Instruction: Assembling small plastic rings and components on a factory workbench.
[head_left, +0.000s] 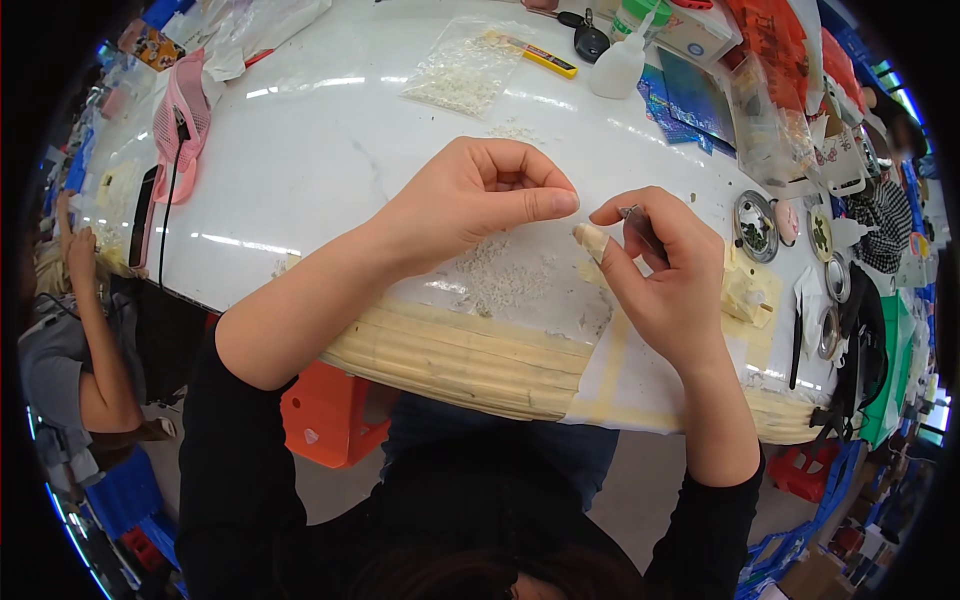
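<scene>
My left hand (pixel 480 195) hovers over the white table with its thumb and index fingertip pinched together. Whatever sits in that pinch is too small to make out. Just to its right, my right hand (pixel 675 265) curls around a small grey metal tool (pixel 643 226), whose exact kind its fingers partly hide. Pale tape (pixel 591 241) wraps the right thumb tip. The two hands' fingertips are close but apart. Beneath them, white crumbs (pixel 505 280) lie scattered on the tabletop near the edge, which is padded with layers of cream tape (pixel 460 355).
Farther back lie a clear bag of white bits (pixel 465 75), a yellow cutter knife (pixel 548 60), a white squeeze bottle (pixel 618 68) and keys (pixel 591 42). Small metal dishes (pixel 755 222) stand at right. A pink mesh pouch (pixel 185 120) and another person's arm (pixel 95 310) are at left.
</scene>
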